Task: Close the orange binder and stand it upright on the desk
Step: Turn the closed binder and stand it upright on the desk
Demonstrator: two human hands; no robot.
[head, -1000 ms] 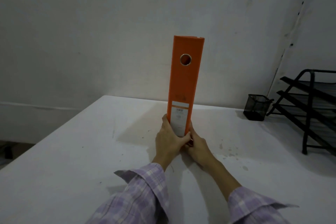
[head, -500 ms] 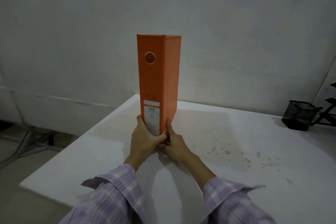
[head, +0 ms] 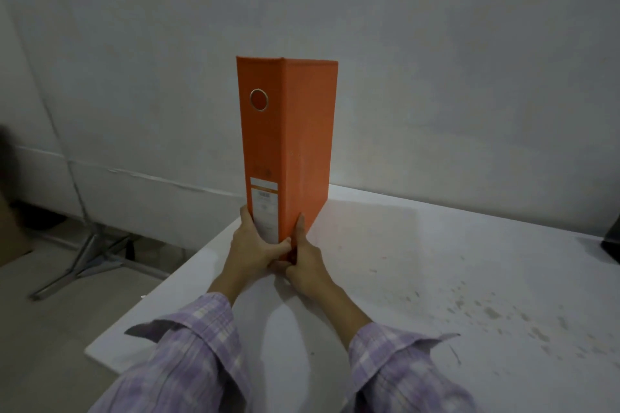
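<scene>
The orange binder (head: 288, 144) is closed and stands upright on the white desk (head: 419, 278), near the desk's far left corner. Its spine, with a metal-ringed finger hole and a white label, faces me, and its right cover shows. My left hand (head: 251, 250) grips the bottom of the spine from the left, thumb across the front. My right hand (head: 303, 265) presses on the lower right cover, fingers pointing up. Both sleeves are purple plaid.
The desk's left edge runs close to the binder, with floor and a metal stand leg (head: 84, 258) below. A dark object (head: 610, 245) sits at the right edge of view. The wall stands right behind the desk.
The binder has shifted toward the desk's left corner and turned, so its right cover shows more. My view swung left; the mesh cup and tray rack left the frame.
</scene>
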